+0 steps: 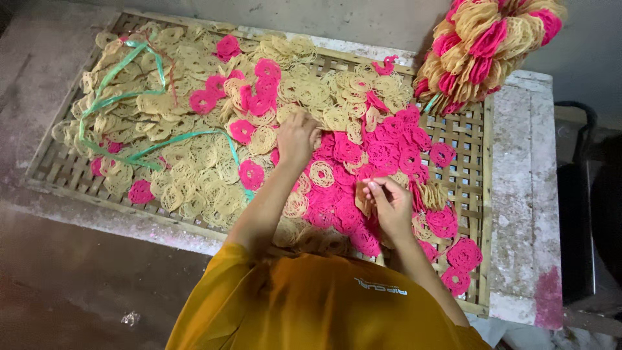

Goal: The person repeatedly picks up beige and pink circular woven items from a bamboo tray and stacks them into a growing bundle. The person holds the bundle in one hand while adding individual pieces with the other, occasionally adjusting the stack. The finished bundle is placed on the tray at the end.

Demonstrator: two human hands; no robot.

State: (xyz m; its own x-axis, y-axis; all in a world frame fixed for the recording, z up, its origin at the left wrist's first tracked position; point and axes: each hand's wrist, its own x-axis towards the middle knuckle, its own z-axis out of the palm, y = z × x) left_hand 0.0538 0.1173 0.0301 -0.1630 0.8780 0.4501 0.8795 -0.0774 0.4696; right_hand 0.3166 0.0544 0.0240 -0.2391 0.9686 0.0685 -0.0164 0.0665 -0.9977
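Left hand (297, 137) rests on cream discs (194, 162), fingers curled, grip unclear. Right hand (389, 206) has fingers pinched on a cream disc (363, 199) over pink discs (382, 155) on the tray (476, 194).

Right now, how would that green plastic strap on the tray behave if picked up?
The green strap probably goes floppy: it lies in loose curves. Likely light, being thin. It may drag the cream coiled discs it crosses, which look brittle.
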